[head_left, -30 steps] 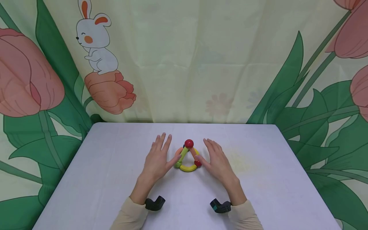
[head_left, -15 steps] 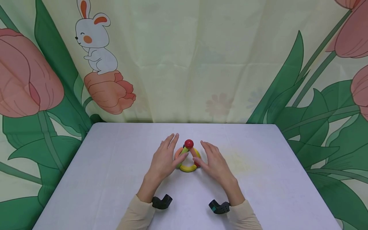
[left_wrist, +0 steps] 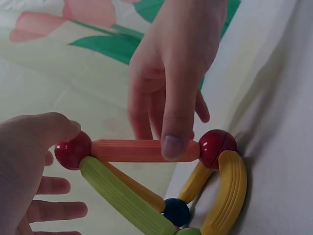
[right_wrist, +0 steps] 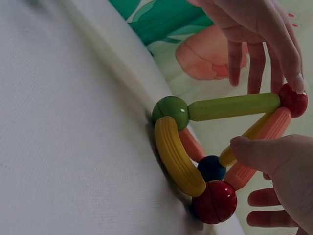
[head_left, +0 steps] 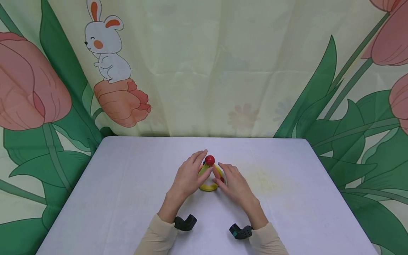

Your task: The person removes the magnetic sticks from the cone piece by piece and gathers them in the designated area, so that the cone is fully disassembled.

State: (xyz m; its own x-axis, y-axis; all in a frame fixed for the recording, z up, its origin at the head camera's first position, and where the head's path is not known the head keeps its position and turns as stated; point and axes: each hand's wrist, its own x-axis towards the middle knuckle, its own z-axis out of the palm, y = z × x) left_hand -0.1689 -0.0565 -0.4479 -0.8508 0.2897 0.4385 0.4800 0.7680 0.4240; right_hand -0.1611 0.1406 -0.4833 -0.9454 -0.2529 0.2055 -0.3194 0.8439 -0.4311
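Observation:
A small pyramid built from magnetic rods and balls stands on the white table, topped by a red ball (head_left: pixel 209 160). A straight green rod (right_wrist: pixel 234 106), an orange rod (left_wrist: pixel 124 151) and a yellow rod (left_wrist: pixel 134 185) slope down from it. At the base are a green ball (right_wrist: pixel 168 111), a blue ball (right_wrist: pixel 211 169) and another red ball (right_wrist: pixel 215 201), with a curved yellow rod (right_wrist: pixel 173 155) in front. My left hand (head_left: pixel 188 179) has its thumb tip right at the top ball, fingers extended. My right hand (head_left: pixel 236 182) has its thumb across the orange rod, fingers spread behind.
The white table (head_left: pixel 127 198) runs back to a curtain (head_left: pixel 197 71) printed with tulips and a rabbit. Black wrist cameras, left (head_left: pixel 185 222) and right (head_left: pixel 241 231), sit at the cuffs of the beige sleeves.
Both hands have closed in on the pyramid from its two sides, the left moving right and the right slightly left. The pyramid has stayed in place.

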